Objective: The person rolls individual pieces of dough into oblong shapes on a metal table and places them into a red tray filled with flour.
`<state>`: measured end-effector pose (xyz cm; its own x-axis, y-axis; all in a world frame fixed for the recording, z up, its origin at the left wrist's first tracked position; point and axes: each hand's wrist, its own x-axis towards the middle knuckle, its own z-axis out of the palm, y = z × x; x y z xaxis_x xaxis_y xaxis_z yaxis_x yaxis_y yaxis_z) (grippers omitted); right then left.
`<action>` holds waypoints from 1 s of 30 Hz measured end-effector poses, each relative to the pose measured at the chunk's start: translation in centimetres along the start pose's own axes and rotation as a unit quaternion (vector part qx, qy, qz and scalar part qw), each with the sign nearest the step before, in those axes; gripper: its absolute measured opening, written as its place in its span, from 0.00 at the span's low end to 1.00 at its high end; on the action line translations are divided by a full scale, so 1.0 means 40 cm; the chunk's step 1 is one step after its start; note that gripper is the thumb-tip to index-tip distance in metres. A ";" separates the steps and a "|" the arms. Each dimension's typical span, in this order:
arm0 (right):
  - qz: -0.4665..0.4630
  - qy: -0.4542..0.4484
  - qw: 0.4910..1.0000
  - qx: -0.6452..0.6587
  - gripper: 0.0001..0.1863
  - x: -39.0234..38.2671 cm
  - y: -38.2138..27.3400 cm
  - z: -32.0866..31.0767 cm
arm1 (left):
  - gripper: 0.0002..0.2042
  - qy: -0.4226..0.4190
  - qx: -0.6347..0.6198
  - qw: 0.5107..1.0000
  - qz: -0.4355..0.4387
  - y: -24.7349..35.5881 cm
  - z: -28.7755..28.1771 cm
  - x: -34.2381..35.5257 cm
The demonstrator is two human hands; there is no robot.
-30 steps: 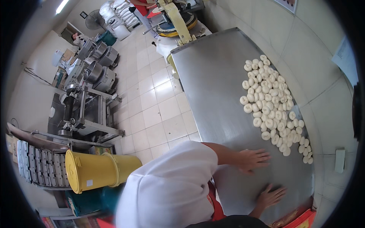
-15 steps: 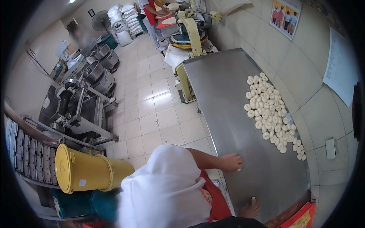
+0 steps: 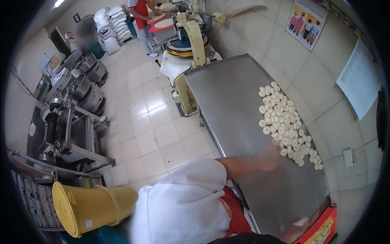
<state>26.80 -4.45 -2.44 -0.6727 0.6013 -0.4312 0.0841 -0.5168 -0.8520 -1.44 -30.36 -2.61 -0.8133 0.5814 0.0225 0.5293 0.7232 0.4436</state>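
Note:
My left hand (image 3: 268, 156), smeared by motion, reaches over the steel table (image 3: 227, 93) to the near side of a pile of small pale dough pieces (image 3: 284, 122). Its fingertips meet the pile's edge; what they hold, if anything, is unclear. Low in the picture, by the table's near end, my right hand (image 3: 296, 227) is a blur with a pale shape at it, too smeared to name. It is beside a red-and-yellow package (image 3: 325, 225).
A cream machine (image 3: 189, 40) stands at the table's far end; beyond it a co-worker (image 3: 140, 20) handles flat dough. Mixers (image 3: 81, 89), a steel-framed machine (image 3: 81, 138) and yellow bins (image 3: 77, 207) line the left. Another person (image 3: 70, 38) is at the back.
My left hand has moved up and right to the dough pile. My right hand has shifted lower and to the right. The view has also shifted, showing more of the far co-worker and wall.

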 end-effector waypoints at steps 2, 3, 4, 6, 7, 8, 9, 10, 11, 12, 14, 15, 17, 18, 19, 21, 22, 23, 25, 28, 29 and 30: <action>-0.068 0.046 0.996 -0.045 0.26 0.097 -0.084 -0.098 | 0.42 0.046 0.041 0.998 -0.024 -0.127 -0.033 0.006; -0.101 0.064 0.990 -0.070 0.26 0.155 -0.135 -0.163 | 0.40 0.012 0.049 0.998 -0.032 -0.184 -0.027 0.006; -0.135 0.073 0.983 -0.098 0.26 0.219 -0.179 -0.221 | 0.38 -0.022 0.056 0.997 -0.042 -0.227 -0.016 0.006; -0.192 0.046 0.970 -0.143 0.26 0.377 -0.253 -0.347 | 0.36 -0.025 0.064 0.997 -0.021 -0.235 -0.008 0.013; -0.187 -0.008 0.974 -0.128 0.26 0.472 -0.272 -0.379 | 0.34 -0.032 0.074 0.997 0.007 -0.230 -0.011 0.030; -0.145 -0.077 0.981 -0.100 0.26 0.572 -0.240 -0.356 | 0.34 -0.029 0.079 0.996 0.015 -0.221 -0.020 0.041; -0.041 -0.097 0.991 -0.079 0.25 0.631 -0.153 -0.229 | 0.31 0.030 0.040 0.999 -0.012 -0.226 -0.013 0.009; 0.061 -0.107 0.991 -0.060 0.25 0.645 -0.083 -0.069 | 0.29 0.094 0.002 0.995 -0.035 -0.229 -0.011 -0.004; 0.014 -0.020 0.972 -0.235 0.26 0.731 -0.031 0.040 | 0.29 0.106 0.001 0.994 0.004 -0.195 -0.044 0.087; -0.192 0.018 0.920 -0.342 0.28 0.760 0.031 0.120 | 0.28 0.078 0.011 0.997 -0.013 -0.180 -0.058 0.136; -0.185 0.060 0.870 -0.452 0.26 0.607 0.063 0.407 | 0.24 0.017 0.043 0.994 -0.104 -0.244 -0.027 0.072; -0.184 0.062 0.871 -0.452 0.26 0.612 0.050 0.426 | 0.24 0.015 0.043 0.994 -0.102 -0.246 -0.038 0.083; -0.145 0.126 0.889 -0.416 0.28 0.650 0.040 0.450 | 0.21 0.033 0.103 0.988 -0.111 -0.250 -0.058 0.119; -0.152 0.131 0.888 -0.413 0.28 0.693 0.031 0.432 | 0.21 0.039 0.101 0.989 -0.105 -0.256 -0.067 0.143; -0.141 0.082 0.914 -0.371 0.27 0.748 0.016 0.393 | 0.19 0.074 0.075 0.989 -0.103 -0.264 -0.080 0.172; -0.133 0.039 0.931 -0.337 0.27 0.754 -0.004 0.312 | 0.17 0.106 0.036 0.989 -0.097 -0.253 -0.093 0.184; -0.172 0.092 0.933 -0.302 0.26 0.722 -0.028 0.267 | 0.15 0.146 -0.083 0.976 -0.139 -0.220 -0.122 0.174; -0.208 0.136 0.933 -0.258 0.25 0.678 -0.045 0.248 | 0.14 0.186 -0.190 0.947 -0.183 -0.209 -0.168 0.156; -0.209 0.109 0.964 -0.125 0.26 0.513 -0.058 0.231 | 0.15 0.163 -0.462 0.832 -0.262 -0.235 -0.195 0.094; -0.165 0.058 0.958 -0.229 0.26 0.290 -0.045 0.170 | 0.15 0.043 -0.627 0.740 -0.241 -0.240 -0.112 0.024; -0.144 0.035 0.938 -0.315 0.26 0.217 -0.053 0.133 | 0.16 0.031 -0.511 0.851 -0.117 -0.240 -0.093 0.003; -0.171 0.006 0.912 -0.373 0.23 0.174 -0.044 0.065 | 0.17 0.018 -0.376 0.926 0.019 -0.235 -0.080 -0.012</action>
<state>20.05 -0.94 -3.16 -0.7454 0.6589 -0.1011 0.3498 0.2575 -0.9008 -6.81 -38.61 -3.91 -0.8124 0.5782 0.0754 0.2515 0.2308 0.9399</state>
